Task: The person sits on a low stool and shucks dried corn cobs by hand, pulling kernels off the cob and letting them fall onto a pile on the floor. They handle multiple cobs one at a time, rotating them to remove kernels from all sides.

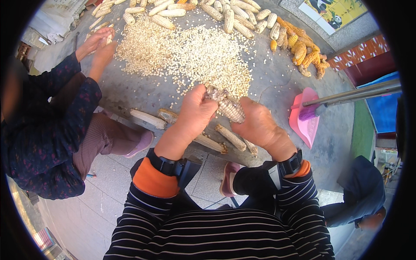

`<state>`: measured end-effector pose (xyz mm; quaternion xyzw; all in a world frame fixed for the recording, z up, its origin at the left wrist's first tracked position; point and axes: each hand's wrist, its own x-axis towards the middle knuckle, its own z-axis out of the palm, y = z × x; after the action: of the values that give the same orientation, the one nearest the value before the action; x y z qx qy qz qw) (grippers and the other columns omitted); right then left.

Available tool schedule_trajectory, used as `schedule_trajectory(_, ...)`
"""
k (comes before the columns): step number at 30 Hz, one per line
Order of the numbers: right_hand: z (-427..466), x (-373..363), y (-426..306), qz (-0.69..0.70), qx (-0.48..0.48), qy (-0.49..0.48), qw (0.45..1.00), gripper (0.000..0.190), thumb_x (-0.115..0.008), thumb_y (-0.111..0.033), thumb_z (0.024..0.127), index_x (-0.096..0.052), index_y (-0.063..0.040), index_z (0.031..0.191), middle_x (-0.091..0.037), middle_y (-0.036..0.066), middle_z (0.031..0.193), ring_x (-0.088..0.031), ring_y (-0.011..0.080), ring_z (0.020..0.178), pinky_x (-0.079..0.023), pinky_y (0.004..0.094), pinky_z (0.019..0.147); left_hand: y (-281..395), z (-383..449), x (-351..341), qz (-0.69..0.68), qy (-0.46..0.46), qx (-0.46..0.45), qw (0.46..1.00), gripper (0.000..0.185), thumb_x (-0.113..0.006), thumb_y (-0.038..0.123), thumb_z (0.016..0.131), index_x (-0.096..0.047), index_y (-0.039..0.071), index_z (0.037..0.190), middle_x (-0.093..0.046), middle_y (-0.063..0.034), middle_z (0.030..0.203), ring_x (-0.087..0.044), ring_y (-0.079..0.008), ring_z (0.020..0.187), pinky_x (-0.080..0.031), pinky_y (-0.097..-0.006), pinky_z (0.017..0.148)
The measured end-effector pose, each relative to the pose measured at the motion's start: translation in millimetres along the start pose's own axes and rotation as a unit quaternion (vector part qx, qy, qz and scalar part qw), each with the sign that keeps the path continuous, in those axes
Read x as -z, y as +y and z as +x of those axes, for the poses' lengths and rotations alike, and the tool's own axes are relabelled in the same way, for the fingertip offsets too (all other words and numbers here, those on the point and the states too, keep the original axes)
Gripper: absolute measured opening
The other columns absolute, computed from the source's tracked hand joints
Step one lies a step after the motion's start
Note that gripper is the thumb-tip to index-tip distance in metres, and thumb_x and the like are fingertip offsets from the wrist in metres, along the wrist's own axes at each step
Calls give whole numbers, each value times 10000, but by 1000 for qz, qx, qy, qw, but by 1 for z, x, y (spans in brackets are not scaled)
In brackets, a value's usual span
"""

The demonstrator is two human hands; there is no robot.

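Both hands grip one pale corn ear (230, 110), held slantwise above the edge of the grey concrete surface (136, 87). My left hand (196, 109) closes around its upper left end, where the ear looks bare and brownish. The lower right end, with whitish kernels still in rows, is in my right hand (258, 122). Just beyond lies a wide heap of loose cream kernels (208, 55). Beneath my hands, several shelled cobs lie along the near edge, among them a cob (230, 137) and another cob (148, 119).
At the left, a co-worker's hands (102, 44) hold a corn piece. Several white ears (229, 21) and yellow ears (305, 53) lie at the back. A pink dustpan (307, 126) with a purple broom (307, 113) stands at right. Another person (360, 191) is at lower right.
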<state>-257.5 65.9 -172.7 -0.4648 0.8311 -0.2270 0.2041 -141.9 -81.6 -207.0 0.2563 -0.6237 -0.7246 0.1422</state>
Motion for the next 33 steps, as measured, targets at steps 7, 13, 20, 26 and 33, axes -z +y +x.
schedule_trajectory(7,3,-2,2,37,-1,12,999,382,-706,-177,669,-542,52,927,-630,281,782,-635,440,791,-518,455,704,2,0,4,-98,-5,20,995,56,-484,16,844,-538,16,862,-543,-49,609,-468,-101,469,-357,-252,426)
schedule_trajectory(13,4,-5,5,-72,17,69,995,366,-701,-164,689,-532,39,943,-637,276,851,-643,432,787,-528,458,703,8,-3,3,-80,-47,45,995,80,-592,79,856,-545,20,880,-538,-43,597,-471,-110,453,-344,-250,415)
schedule_trajectory(20,1,-5,0,-99,41,71,992,353,-701,-149,690,-512,30,929,-626,248,865,-646,417,769,-536,451,674,8,-2,0,-77,-40,76,993,103,-600,106,868,-552,21,900,-532,-42,587,-467,-114,442,-339,-258,404)
schedule_trajectory(26,-2,-7,0,-141,83,82,983,366,-723,-132,672,-487,13,912,-614,214,852,-649,386,747,-544,430,656,8,-3,-4,-87,-11,86,992,89,-557,85,851,-540,5,885,-535,-59,590,-467,-126,441,-345,-270,401)
schedule_trajectory(33,0,-12,-1,-139,74,62,986,405,-730,-114,665,-477,27,948,-597,225,869,-629,414,757,-528,459,654,7,-4,-7,-80,18,77,994,77,-515,52,841,-522,-14,880,-537,-74,602,-465,-129,440,-345,-275,383)
